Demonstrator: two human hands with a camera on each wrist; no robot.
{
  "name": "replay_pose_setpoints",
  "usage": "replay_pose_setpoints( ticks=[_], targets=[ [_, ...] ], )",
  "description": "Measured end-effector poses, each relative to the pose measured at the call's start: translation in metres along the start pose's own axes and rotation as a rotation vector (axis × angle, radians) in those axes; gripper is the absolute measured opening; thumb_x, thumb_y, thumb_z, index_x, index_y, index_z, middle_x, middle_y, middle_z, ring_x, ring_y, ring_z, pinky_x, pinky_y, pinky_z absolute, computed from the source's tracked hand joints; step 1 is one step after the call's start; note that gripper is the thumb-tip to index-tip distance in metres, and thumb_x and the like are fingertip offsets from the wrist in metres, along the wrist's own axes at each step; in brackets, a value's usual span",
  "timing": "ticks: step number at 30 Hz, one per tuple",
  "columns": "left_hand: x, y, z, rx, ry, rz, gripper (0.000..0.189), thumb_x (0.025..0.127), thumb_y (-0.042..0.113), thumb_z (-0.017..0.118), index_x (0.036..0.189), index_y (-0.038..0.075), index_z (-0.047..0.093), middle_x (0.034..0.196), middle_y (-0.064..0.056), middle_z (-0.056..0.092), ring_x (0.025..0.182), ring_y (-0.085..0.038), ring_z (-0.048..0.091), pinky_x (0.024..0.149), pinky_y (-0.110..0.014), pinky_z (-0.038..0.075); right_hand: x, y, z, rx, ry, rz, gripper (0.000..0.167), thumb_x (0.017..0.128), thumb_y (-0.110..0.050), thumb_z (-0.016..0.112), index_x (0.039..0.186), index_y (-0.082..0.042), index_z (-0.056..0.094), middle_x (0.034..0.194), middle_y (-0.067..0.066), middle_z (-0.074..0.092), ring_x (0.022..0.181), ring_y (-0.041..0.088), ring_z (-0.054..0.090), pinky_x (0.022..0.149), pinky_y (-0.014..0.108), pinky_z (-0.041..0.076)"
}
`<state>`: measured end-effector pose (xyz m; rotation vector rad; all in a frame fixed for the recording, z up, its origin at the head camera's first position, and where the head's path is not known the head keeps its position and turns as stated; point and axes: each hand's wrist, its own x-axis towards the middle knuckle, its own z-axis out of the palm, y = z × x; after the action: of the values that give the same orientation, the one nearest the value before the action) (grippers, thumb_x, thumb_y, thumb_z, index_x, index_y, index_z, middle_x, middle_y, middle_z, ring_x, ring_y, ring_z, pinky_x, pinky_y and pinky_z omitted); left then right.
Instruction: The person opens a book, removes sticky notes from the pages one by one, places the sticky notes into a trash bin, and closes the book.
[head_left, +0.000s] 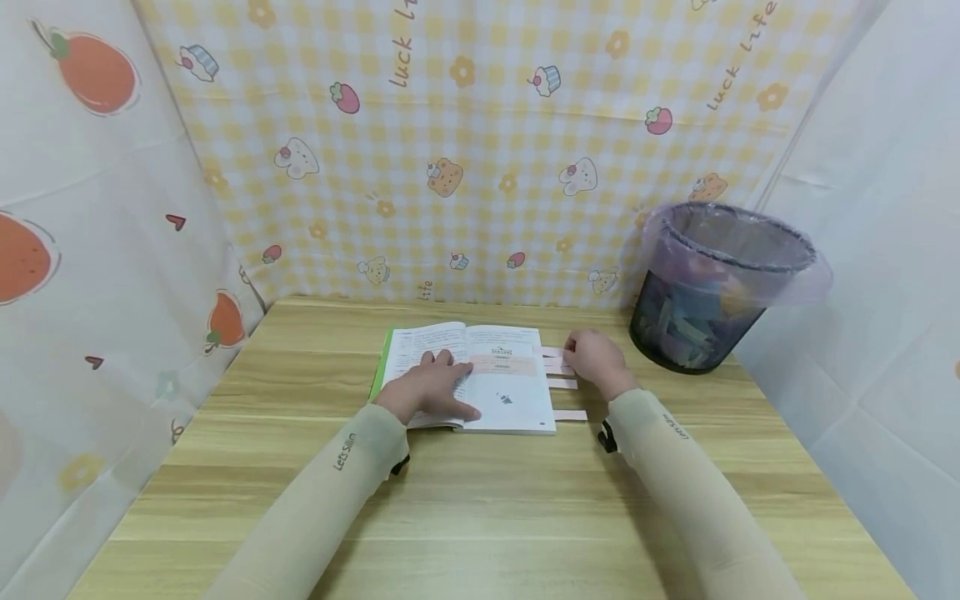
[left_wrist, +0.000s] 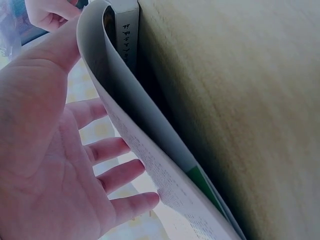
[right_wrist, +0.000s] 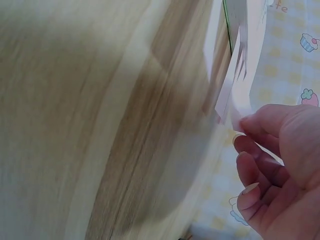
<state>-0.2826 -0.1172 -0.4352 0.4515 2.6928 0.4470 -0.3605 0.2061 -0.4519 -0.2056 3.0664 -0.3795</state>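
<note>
An open book (head_left: 517, 421) with a green cover edge lies on the table. My left hand (head_left: 431, 389) rests across it near the spine, thumb and fingers spread on the pages; the left wrist view shows the fingertips against a curving printed page (left_wrist: 150, 170). Several pale pink paper strips (head_left: 571, 415) stick out from the book's right edge. Beside that edge, my right hand (head_left: 597, 360) pinches the end of one paper strip (right_wrist: 242, 107) between thumb and forefinger, its other fingers curled. A pinkish band (head_left: 501, 365) crosses the right-hand page.
At the back right stands a dark bin (head_left: 678, 321) lined with a translucent purple bag, with scraps inside. The wooden table (head_left: 480, 517) meets a checked cloth (head_left: 480, 225) behind and white cloths at both sides.
</note>
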Motion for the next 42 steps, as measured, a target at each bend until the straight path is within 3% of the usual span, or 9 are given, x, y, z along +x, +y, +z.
replay_pose_setpoints(
  ticks=[10, 15, 23, 32, 42],
  targets=[
    [0.000, -0.001, 0.001, 0.009, 0.006, 0.007, 0.097, 0.092, 0.065, 0.081, 0.172, 0.024, 0.041, 0.174, -0.018, 0.035, 0.158, -0.047, 0.031, 0.125, -0.066, 0.040, -0.002, 0.002, -0.005, 0.028, 0.001, 0.029, 0.015, 0.105, -0.024, 0.065, 0.103, -0.012, 0.074, 0.100, 0.007, 0.076, 0.085, 0.025, 0.066, 0.078, 0.042, 0.055],
    [0.002, -0.003, 0.003, 0.014, 0.012, 0.019, 0.097, 0.092, 0.065, 0.081, 0.171, 0.024, 0.042, 0.168, -0.018, 0.039, 0.152, -0.045, 0.036, 0.124, -0.063, 0.041, -0.004, 0.008, -0.009, 0.055, 0.007, 0.034, 0.017, 0.107, -0.024, 0.064, 0.105, -0.011, 0.074, 0.098, 0.009, 0.075, 0.081, 0.025, 0.064, 0.072, 0.039, 0.052],
    [0.004, -0.005, 0.005, 0.011, 0.020, 0.024, 0.097, 0.092, 0.066, 0.080, 0.171, 0.024, 0.043, 0.169, -0.017, 0.039, 0.153, -0.045, 0.035, 0.124, -0.062, 0.042, -0.011, 0.014, -0.027, 0.110, 0.076, 0.003, 0.023, 0.107, -0.023, 0.057, 0.111, -0.008, 0.074, 0.099, 0.012, 0.076, 0.077, 0.026, 0.065, 0.068, 0.040, 0.053],
    [0.004, -0.007, 0.006, 0.013, 0.010, 0.017, 0.098, 0.091, 0.067, 0.080, 0.171, 0.024, 0.042, 0.169, -0.019, 0.038, 0.152, -0.045, 0.035, 0.124, -0.061, 0.042, -0.014, 0.011, -0.078, 0.140, 0.187, -0.016, 0.029, 0.110, -0.028, 0.056, 0.118, -0.007, 0.074, 0.112, 0.017, 0.077, 0.093, 0.035, 0.071, 0.083, 0.053, 0.057],
    [0.002, -0.006, 0.006, 0.005, 0.007, 0.008, 0.099, 0.091, 0.068, 0.080, 0.172, 0.026, 0.040, 0.173, -0.018, 0.034, 0.155, -0.044, 0.032, 0.126, -0.062, 0.040, -0.032, 0.011, -0.171, 0.157, 0.397, -0.026, 0.032, 0.109, -0.031, 0.058, 0.120, -0.005, 0.074, 0.116, 0.021, 0.077, 0.100, 0.041, 0.070, 0.087, 0.058, 0.055]
  ],
)
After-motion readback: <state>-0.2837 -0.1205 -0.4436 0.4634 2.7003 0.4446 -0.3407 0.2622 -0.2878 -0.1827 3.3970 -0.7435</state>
